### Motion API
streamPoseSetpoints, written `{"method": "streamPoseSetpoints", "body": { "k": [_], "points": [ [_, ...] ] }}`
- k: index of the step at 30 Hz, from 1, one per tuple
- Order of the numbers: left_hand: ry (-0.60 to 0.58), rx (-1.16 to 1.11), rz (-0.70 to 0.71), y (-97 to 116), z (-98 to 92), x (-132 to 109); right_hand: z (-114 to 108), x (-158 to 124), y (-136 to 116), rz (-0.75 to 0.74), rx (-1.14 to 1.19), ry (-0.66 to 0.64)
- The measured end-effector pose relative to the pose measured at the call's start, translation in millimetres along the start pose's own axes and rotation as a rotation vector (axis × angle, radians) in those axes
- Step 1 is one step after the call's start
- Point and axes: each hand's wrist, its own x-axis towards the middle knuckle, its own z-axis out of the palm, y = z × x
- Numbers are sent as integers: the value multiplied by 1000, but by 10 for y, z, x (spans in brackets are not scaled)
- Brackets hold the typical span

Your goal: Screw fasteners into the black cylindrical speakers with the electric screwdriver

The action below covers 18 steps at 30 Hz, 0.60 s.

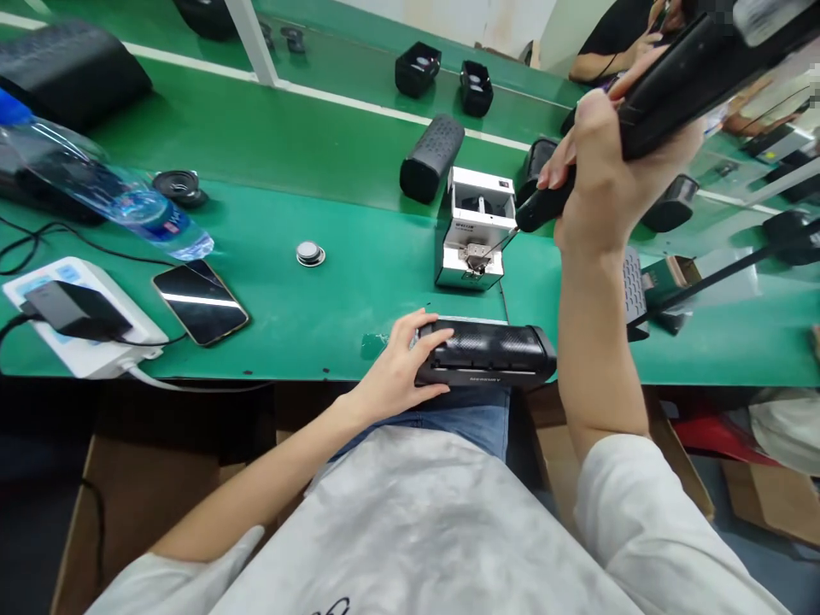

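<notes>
Speaker (496,348) lies just on the near side of the white box (477,226); left of that box sit a silver disc (310,253) and phone (200,303), behind it a dark shell (432,158). Glossy black, pale-lettered, it runs left to right. Left hand (407,363) clasps its left end; right hand (608,175), right of the box, grips a black tool (679,94).
</notes>
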Motion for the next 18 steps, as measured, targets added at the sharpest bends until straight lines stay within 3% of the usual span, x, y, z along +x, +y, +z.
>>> {"method": "streamPoseSetpoints", "body": {
  "k": [4, 9, 12, 18],
  "points": [
    [14, -7, 78, -53, 120, -117, 37, 50, 178, 33, -3, -36],
    [-62, -219, -104, -136, 93, -92, -4, -8, 223, -24, -23, -23],
    [-98, -263, -127, -203, 79, -21, 1, 9, 254, -67, 4, -24],
    [-59, -293, -176, -285, 160, 32, -5, -104, 10, -35, 114, -43]
  ]
}}
